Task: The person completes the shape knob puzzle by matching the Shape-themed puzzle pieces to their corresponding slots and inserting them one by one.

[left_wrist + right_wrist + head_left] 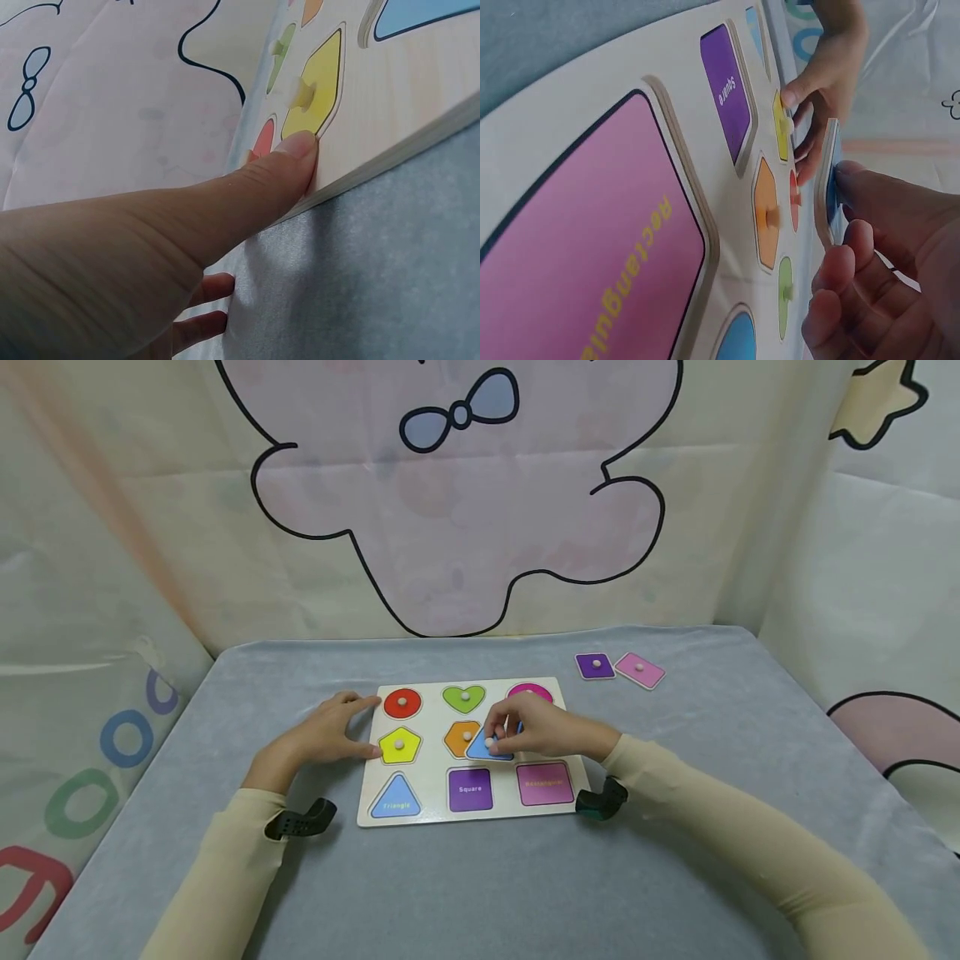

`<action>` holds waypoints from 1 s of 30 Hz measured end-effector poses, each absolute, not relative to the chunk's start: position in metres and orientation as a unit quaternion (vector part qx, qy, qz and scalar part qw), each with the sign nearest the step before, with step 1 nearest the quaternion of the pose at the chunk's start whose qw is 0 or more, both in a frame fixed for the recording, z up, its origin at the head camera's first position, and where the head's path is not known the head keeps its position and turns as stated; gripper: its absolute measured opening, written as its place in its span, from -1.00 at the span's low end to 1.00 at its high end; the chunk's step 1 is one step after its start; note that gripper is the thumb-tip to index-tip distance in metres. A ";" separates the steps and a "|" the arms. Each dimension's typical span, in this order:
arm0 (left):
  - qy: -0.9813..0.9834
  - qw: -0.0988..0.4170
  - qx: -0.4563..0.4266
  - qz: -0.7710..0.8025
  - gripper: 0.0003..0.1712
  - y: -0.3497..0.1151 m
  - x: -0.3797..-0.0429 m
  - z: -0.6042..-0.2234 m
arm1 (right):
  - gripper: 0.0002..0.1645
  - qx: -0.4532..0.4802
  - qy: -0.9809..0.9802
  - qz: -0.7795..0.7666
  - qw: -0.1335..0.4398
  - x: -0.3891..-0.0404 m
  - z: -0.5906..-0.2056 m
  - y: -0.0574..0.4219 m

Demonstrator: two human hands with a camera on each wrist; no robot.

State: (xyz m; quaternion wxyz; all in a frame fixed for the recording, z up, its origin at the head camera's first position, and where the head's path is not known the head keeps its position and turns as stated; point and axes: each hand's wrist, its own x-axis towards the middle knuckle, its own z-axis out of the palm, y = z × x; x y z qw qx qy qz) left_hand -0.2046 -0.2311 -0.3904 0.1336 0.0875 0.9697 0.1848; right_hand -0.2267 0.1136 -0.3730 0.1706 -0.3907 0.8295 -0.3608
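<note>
A pale wooden shape puzzle board (432, 793) lies on the cloth-covered table. My right hand (547, 729) pinches a blue triangle piece (477, 747) by its knob, holding it raised over the board beside the orange hexagon (456, 738). In the right wrist view the piece (827, 180) is tilted on edge, thumb against its blue face. My left hand (318, 731) rests at the board's left edge, its thumb (289, 161) pressing beside the yellow pentagon (400, 745). Along the near row are the printed triangle recess (396, 800), square recess (470, 802) and rectangle recess (544, 793).
Beyond the board's far right corner lie a purple square piece (592, 670) and a pink rectangle piece (641, 673). The red circle (402, 702), green heart (462, 702) and magenta piece (531, 688) sit in the far row. A printed curtain (480, 593) stands behind the table.
</note>
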 end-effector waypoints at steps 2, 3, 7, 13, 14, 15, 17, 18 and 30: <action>0.970 0.135 0.085 0.185 0.09 -0.232 -0.205 -0.391 | -0.91 -0.393 0.829 -0.359 0.171 -0.226 -0.373 0.110; 0.970 0.135 0.084 0.184 0.09 -0.232 -0.205 -0.391 | -0.91 -0.393 0.829 -0.359 0.173 -0.226 -0.373 0.108; 0.970 0.133 0.086 0.184 0.10 -0.232 -0.206 -0.392 | -0.90 -0.392 0.831 -0.356 0.173 -0.225 -0.374 0.101; 0.970 0.136 0.084 0.185 0.10 -0.232 -0.206 -0.392 | -0.90 -0.375 0.834 -0.353 0.198 -0.223 -0.374 0.089; 0.970 0.136 0.084 0.185 0.10 -0.232 -0.206 -0.392 | -0.90 -0.371 0.835 -0.352 0.202 -0.222 -0.374 0.086; 0.970 0.137 0.084 0.185 0.10 -0.232 -0.207 -0.392 | -0.90 -0.368 0.836 -0.352 0.204 -0.222 -0.375 0.084; 0.970 0.137 0.084 0.184 0.11 -0.232 -0.206 -0.392 | -0.89 -0.368 0.835 -0.353 0.206 -0.221 -0.376 0.079; 0.970 0.137 0.085 0.183 0.11 -0.232 -0.206 -0.392 | -0.88 -0.370 0.834 -0.352 0.207 -0.221 -0.377 0.077; 0.969 0.134 0.090 0.187 0.09 -0.232 -0.207 -0.393 | -0.89 -0.406 0.824 -0.325 0.226 -0.211 -0.381 0.045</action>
